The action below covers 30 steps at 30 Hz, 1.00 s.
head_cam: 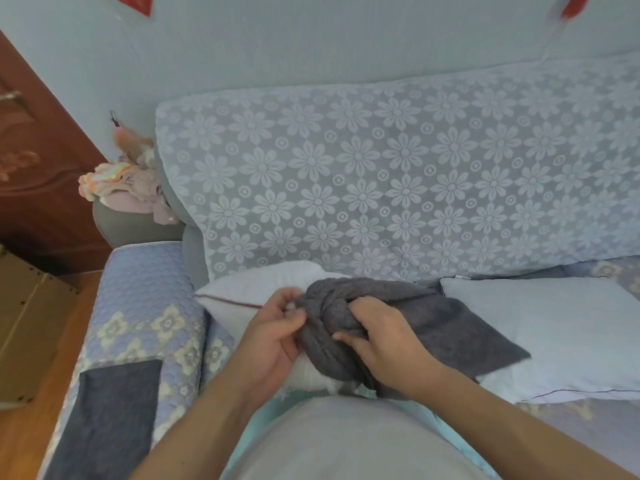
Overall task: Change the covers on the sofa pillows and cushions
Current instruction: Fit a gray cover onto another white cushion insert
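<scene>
A pale grey-clad torso [346,441] is filling the bottom of the view, and both bare forearms are reaching forward from it to the bunched dark grey cover [346,327]. That cover is lying gathered over the near end of a white pillow [256,289], with a flat flap of it trailing out to the right onto a pale blue pillow [561,334].

The left hand [273,334] is sitting just left of the cover's bunched folds, its fingers curled together and pinching the gathered edge of the cloth where a little white stuffing is showing. The right hand [384,337] is lying on top of the cover, fingers curled and digging into the folds, thumb pointing left along the cloth.

Behind the cover, the sofa back is wearing a floral lace throw [398,181]. To the left of the cover, the quilted armrest [145,306] is carrying a flat dark grey cloth [110,417] near its front end. Further behind and left of the cover, a heap of pastel clothing [128,188] is resting on the sofa's grey corner, beside a brown wooden door [38,161].
</scene>
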Tool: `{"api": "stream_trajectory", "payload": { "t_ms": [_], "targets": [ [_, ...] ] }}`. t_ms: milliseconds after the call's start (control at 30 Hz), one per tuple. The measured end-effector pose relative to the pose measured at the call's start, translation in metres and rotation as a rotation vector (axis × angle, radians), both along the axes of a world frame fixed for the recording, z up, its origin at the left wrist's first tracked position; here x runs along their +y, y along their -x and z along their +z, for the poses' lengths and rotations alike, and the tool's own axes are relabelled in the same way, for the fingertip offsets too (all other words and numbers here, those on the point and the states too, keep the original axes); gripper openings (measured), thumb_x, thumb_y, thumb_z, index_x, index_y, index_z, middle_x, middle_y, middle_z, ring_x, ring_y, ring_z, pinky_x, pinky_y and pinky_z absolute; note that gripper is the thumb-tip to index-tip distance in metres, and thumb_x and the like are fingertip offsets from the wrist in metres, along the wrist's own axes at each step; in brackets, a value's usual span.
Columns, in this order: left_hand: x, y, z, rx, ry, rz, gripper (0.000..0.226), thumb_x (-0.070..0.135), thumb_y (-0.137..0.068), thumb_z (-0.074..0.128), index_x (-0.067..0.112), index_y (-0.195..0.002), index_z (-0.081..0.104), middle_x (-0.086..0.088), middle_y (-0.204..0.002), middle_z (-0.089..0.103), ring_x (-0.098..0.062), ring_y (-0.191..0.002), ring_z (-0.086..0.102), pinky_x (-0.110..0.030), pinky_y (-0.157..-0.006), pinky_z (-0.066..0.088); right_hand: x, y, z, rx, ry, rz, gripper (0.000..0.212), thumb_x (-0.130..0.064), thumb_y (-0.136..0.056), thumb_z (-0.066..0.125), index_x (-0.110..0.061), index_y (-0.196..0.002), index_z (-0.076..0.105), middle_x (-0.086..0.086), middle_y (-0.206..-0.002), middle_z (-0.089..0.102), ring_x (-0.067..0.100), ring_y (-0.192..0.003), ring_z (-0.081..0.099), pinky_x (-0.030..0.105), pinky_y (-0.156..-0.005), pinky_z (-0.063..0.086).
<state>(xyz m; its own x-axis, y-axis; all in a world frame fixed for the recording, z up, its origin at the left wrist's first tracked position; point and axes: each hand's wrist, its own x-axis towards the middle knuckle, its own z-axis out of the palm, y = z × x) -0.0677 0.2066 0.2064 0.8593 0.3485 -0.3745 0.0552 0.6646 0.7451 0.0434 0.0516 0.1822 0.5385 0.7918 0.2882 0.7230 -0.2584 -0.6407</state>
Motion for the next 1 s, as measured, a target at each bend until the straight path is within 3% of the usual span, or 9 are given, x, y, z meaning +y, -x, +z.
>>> {"api": "stream_trajectory", "payload": {
  "t_ms": [133, 233, 267, 367, 500, 600, 700, 800, 1000],
  "targets": [
    [0.007, -0.011, 0.043, 0.105, -0.183, 0.035, 0.021, 0.017, -0.102, 0.053, 0.010, -0.118, 0.064, -0.013, -0.107, 0.075, -0.023, -0.095, 0.072, -0.034, -0.086, 0.055, 0.001, -0.001, 0.001, 0.075, -0.143, -0.213, 0.022, -0.029, -0.091, 0.056, -0.024, -0.072, 0.046, -0.010, -0.072, 0.049, 0.007, -0.068, 0.044, 0.022, -0.064, 0.032],
    [0.010, -0.010, 0.050, 0.243, -0.826, 0.210, 0.010, 0.016, -0.099, 0.060, 0.018, -0.094, 0.068, 0.005, -0.084, 0.072, -0.008, -0.076, 0.064, -0.025, -0.073, 0.050, -0.003, -0.002, 0.002, 0.145, -0.137, -0.360, 0.022, -0.020, -0.086, 0.055, -0.021, -0.069, 0.042, -0.006, -0.067, 0.049, 0.014, -0.064, 0.045, 0.030, -0.061, 0.034],
    [0.009, -0.011, 0.049, 0.262, -0.970, 0.157, 0.011, 0.018, -0.096, 0.062, 0.022, -0.087, 0.068, 0.007, -0.076, 0.068, -0.007, -0.067, 0.060, -0.026, -0.068, 0.048, -0.003, 0.000, 0.003, 0.135, -0.121, -0.391, 0.022, -0.020, -0.085, 0.054, -0.018, -0.067, 0.042, -0.004, -0.066, 0.049, 0.017, -0.064, 0.045, 0.032, -0.060, 0.035],
    [-0.006, -0.023, 0.046, 0.266, -1.089, -0.121, 0.020, 0.039, -0.097, 0.060, 0.027, -0.081, 0.061, 0.005, -0.066, 0.063, -0.013, -0.058, 0.060, -0.042, -0.060, 0.052, -0.003, 0.005, 0.002, -0.013, -0.079, -0.407, 0.021, -0.019, -0.083, 0.054, -0.013, -0.066, 0.044, -0.002, -0.068, 0.048, 0.020, -0.065, 0.046, 0.036, -0.058, 0.039],
    [-0.018, -0.033, 0.054, 0.281, -1.436, -0.188, 0.031, 0.065, -0.091, 0.048, 0.037, -0.104, 0.045, 0.012, -0.087, 0.057, -0.010, -0.076, 0.061, -0.036, -0.072, 0.052, -0.005, 0.006, 0.001, -0.114, -0.097, -0.411, 0.016, -0.018, -0.082, 0.047, -0.015, -0.066, 0.043, -0.003, -0.068, 0.044, 0.019, -0.063, 0.044, 0.034, -0.054, 0.037],
    [-0.026, -0.034, 0.057, 0.261, -1.706, -0.251, 0.032, 0.066, -0.093, 0.043, 0.039, -0.110, 0.046, 0.014, -0.100, 0.043, -0.016, -0.080, 0.057, -0.035, -0.071, 0.049, -0.007, 0.008, -0.001, -0.159, -0.077, -0.417, 0.012, -0.012, -0.080, 0.048, -0.011, -0.068, 0.049, 0.002, -0.068, 0.048, 0.021, -0.063, 0.045, 0.038, -0.053, 0.040],
    [-0.026, -0.040, 0.046, 0.206, -1.705, -0.137, 0.019, 0.043, -0.101, 0.050, 0.025, -0.097, 0.051, 0.011, -0.094, 0.043, -0.016, -0.073, 0.052, -0.036, -0.065, 0.046, -0.006, 0.009, -0.001, -0.126, -0.054, -0.446, 0.013, -0.011, -0.082, 0.053, -0.011, -0.069, 0.050, 0.002, -0.070, 0.050, 0.021, -0.065, 0.046, 0.040, -0.056, 0.041],
    [-0.017, -0.049, 0.036, 0.218, -1.451, 0.005, 0.026, 0.031, -0.101, 0.056, 0.021, -0.078, 0.047, 0.008, -0.082, 0.049, -0.008, -0.074, 0.049, -0.032, -0.065, 0.036, -0.005, 0.006, 0.005, -0.012, -0.091, -0.509, 0.023, -0.025, -0.092, 0.053, -0.014, -0.072, 0.054, -0.003, -0.071, 0.053, 0.018, -0.069, 0.048, 0.035, -0.063, 0.040],
    [0.043, -0.051, 0.041, 0.318, -1.211, 0.242, 0.020, 0.025, -0.100, 0.060, 0.023, -0.080, 0.062, 0.004, -0.084, 0.062, -0.013, -0.077, 0.056, -0.033, -0.069, 0.040, -0.038, -0.024, 0.048, 0.002, -0.232, -0.775, 0.028, -0.025, -0.094, 0.061, -0.011, -0.071, 0.056, -0.002, -0.061, 0.052, 0.012, -0.056, 0.038, 0.027, -0.059, 0.022]
  ]
}}
